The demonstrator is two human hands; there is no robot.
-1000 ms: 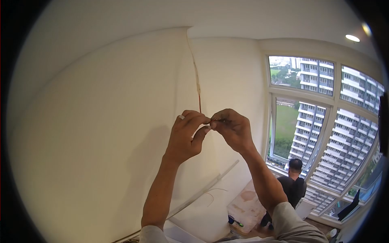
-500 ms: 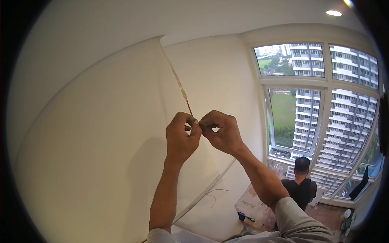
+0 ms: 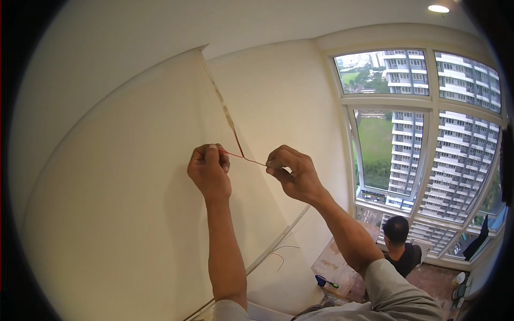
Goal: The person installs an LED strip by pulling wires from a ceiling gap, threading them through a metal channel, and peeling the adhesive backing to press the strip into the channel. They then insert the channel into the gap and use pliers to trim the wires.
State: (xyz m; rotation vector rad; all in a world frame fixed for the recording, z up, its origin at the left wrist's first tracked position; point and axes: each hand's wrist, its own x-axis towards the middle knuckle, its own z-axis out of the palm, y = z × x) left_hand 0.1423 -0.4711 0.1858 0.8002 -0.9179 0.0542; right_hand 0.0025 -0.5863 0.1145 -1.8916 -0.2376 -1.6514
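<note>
A thin reddish-brown cord [image 3: 238, 143] hangs from a pale, taped-looking strip [image 3: 222, 104] running down from the ceiling corner. At its lower end it splits into two thin wires. My left hand [image 3: 210, 174] is closed, pinching the bright red wire [image 3: 232, 154] and drawing it to the left. My right hand [image 3: 295, 174] pinches the other thin wire [image 3: 255, 161], which looks brownish, out to the right. Both wires look taut between my fingers. The ends inside my grips are hidden.
Along the wall below runs a pale rail [image 3: 278, 242], with loose thin wires [image 3: 282, 251] sticking out near it. A person [image 3: 399, 246] in dark clothing is below, by the tall windows [image 3: 385, 155]. A blue-and-green tool [image 3: 325, 281] lies on the floor.
My hands were together at the cord's end and are now apart. The left hand has moved left with the red wire, leaving two separated wires stretched between the hands.
</note>
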